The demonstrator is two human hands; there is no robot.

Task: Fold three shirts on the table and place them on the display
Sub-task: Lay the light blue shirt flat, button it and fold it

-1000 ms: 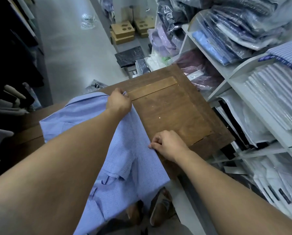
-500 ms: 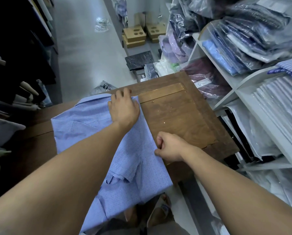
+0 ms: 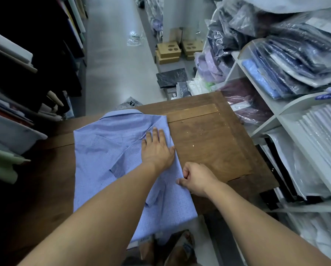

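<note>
A light blue, finely checked cotton shirt (image 3: pixel 107 154) lay spread on the dark brown wooden counter (image 3: pixel 208 143). Its collar pointed away from the person and its hem hung over the counter's near edge. One side was folded in along a straight edge, and a short sleeve lay across the body of the shirt.

The left grip (image 3: pixel 157 150) lay flat on the cloth just inside that folded edge, fingers straight and together, pressing the shirt down and holding nothing. The right grip (image 3: pixel 197 179) sat nearer the person at the same edge, its fingers curled and its thumb pinching the shirt's side. The two grips were near each other but did not touch.

To the right of the counter stood white shelving (image 3: pixel 266 120) packed with folded shirts in clear plastic bags (image 3: pixel 295 60). Beyond the counter, tan cardboard boxes (image 3: pixel 168 52) with round cut-outs sat on the grey floor (image 3: pixel 112 64). Rolls of fabric (image 3: pixel 7 131) stuck out along the left side.
</note>
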